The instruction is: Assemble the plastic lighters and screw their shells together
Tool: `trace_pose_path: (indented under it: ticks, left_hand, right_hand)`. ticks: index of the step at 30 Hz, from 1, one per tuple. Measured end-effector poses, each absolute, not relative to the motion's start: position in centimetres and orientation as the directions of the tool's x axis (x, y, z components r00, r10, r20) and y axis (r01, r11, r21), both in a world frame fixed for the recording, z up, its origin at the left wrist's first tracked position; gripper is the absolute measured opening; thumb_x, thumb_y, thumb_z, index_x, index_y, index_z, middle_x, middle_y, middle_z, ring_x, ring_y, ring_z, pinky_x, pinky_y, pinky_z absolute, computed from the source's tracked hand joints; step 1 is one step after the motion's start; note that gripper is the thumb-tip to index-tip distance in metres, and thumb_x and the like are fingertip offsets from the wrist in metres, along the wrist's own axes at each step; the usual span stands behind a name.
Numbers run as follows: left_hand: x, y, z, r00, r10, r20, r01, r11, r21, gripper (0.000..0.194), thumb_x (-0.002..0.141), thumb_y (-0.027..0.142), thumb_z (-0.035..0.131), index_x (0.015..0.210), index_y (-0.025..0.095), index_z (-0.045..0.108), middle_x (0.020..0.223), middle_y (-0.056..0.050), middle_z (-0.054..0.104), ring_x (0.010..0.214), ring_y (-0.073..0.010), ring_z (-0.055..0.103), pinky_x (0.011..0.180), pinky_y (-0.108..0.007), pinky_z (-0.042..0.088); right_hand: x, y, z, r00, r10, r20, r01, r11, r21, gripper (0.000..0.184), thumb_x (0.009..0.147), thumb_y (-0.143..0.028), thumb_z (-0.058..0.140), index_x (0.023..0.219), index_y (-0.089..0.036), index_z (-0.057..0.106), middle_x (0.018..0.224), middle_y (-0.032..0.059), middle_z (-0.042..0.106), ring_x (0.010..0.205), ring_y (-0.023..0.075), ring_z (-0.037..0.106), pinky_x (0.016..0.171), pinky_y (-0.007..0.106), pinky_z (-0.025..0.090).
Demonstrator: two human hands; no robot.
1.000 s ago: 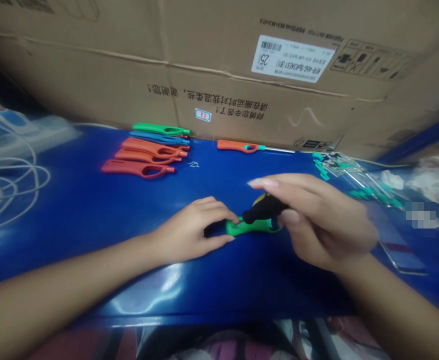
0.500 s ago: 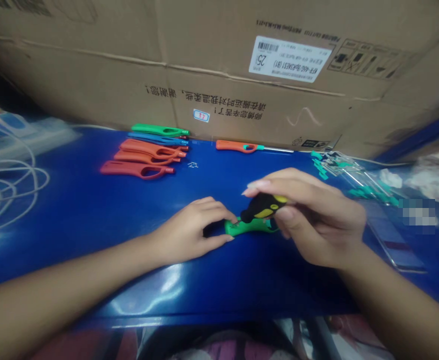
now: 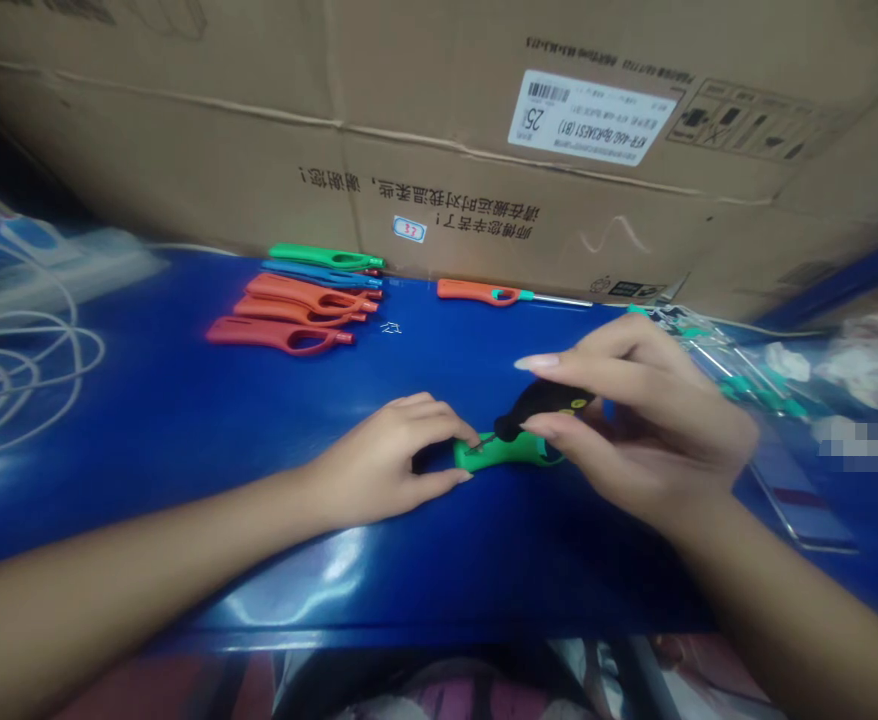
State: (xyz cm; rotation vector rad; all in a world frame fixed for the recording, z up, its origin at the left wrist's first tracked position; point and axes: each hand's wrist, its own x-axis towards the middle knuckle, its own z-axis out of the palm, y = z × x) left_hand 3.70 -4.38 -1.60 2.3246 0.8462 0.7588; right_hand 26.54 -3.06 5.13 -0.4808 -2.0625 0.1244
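Note:
A green lighter handle (image 3: 495, 455) lies flat on the blue table (image 3: 274, 420). My left hand (image 3: 405, 460) grips its left end between thumb and fingers. In my right hand (image 3: 645, 425) is a short black and yellow screwdriver (image 3: 540, 408), held tilted above the green handle. Its thin shaft reaches down to the handle's left end, close to my left fingertips. Whether the tip sits in a screw is too small to tell. My right palm hides the far end of the handle.
Several green, blue, orange and red lighter handles (image 3: 281, 333) lie at the back left, beside tiny screws (image 3: 391, 327). An orange lighter (image 3: 476, 291) with a metal tube rests before the cardboard box (image 3: 221, 150). Metal tubes with teal parts (image 3: 739, 365), a phone-like slab (image 3: 803, 500) and white cables (image 3: 71, 350) flank it.
My right fingers have shifted and rolled around the screwdriver, and its yellow marks now face another way. My left hand still holds the green handle. The whole view has shifted slightly.

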Motion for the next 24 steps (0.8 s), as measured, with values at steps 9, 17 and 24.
trace_pose_path:
  ticks: [9,17,24]
  left_hand:
    - [3.79,-4.42,-1.68,0.639,0.697,0.326,0.387,-0.657,0.647,0.019,0.091,0.023,0.068,0.109,0.02,0.067,0.104,-0.004,0.071,0.097,-0.0195,0.063,0.089,-0.034,0.048]
    - [3.81,-4.43,-1.72,0.625,0.714,0.314,0.396,-0.637,0.661,0.018,0.089,0.024,0.071,0.106,0.02,0.067,0.103,-0.003,0.071,0.098,-0.0191,0.063,0.089,-0.033,0.048]
    - [3.88,-4.37,-1.65,0.63,0.711,0.314,0.391,-0.639,0.662,0.019,0.089,0.023,0.07,0.108,0.02,0.067,0.102,-0.003,0.071,0.097,-0.0198,0.063,0.089,-0.034,0.048]
  right_hand:
    - [26.66,-3.09,5.27,-0.445,0.5,0.743,0.296,0.865,-0.405,0.034,0.084,-0.021,0.076,0.117,-0.029,0.073,0.095,0.0032,0.076,0.081,0.0197,0.067,0.064,0.033,0.058]
    - [26.88,-3.19,5.34,-0.516,0.591,0.62,0.218,0.791,-0.572,0.035,0.098,-0.024,0.057,0.132,-0.029,0.064,0.113,0.0065,0.074,0.095,0.021,0.071,0.075,0.036,0.061]
    - [26.75,-3.22,5.16,-0.426,0.513,0.745,0.322,0.856,-0.405,0.033,0.087,-0.027,0.074,0.119,-0.03,0.072,0.099,0.0052,0.075,0.081,0.0202,0.068,0.061,0.033,0.059]
